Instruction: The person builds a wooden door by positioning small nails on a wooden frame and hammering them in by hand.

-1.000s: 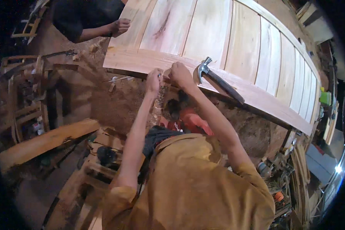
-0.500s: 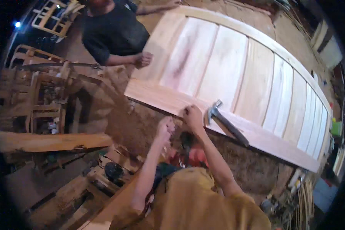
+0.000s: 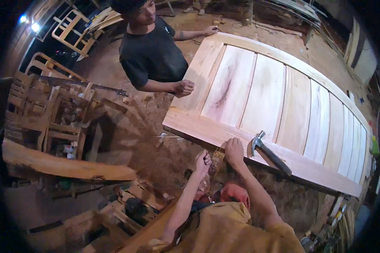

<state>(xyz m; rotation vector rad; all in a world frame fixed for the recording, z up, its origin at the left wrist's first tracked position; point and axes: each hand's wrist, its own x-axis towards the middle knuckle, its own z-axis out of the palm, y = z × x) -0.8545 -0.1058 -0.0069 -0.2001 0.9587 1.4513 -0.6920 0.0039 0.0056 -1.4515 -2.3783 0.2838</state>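
Note:
A large pale wooden panel (image 3: 297, 111), made of boards set in a frame, stretches across the right side. My right hand (image 3: 234, 152) rests on its near rail, fingers laid on the wood at the edge. Just right of it, a claw hammer (image 3: 272, 156) with a dark handle lies on the rail. My left hand (image 3: 202, 163) is a closed fist, held off the panel's near edge and left of my right hand. Whatever sits inside that fist, if anything, is hidden.
A co-worker in a dark shirt (image 3: 154, 55) stands at the panel's far left end, one hand on its far corner. Wooden chair frames (image 3: 59, 114) crowd the left, beside a long plank (image 3: 67, 164). Thin strips (image 3: 346, 223) stand at lower right.
My view has shifted, so the panel, hammer and co-worker sit farther right and lower. My right hand's fingers, curled before, now lie on the rail. The left stays a fist.

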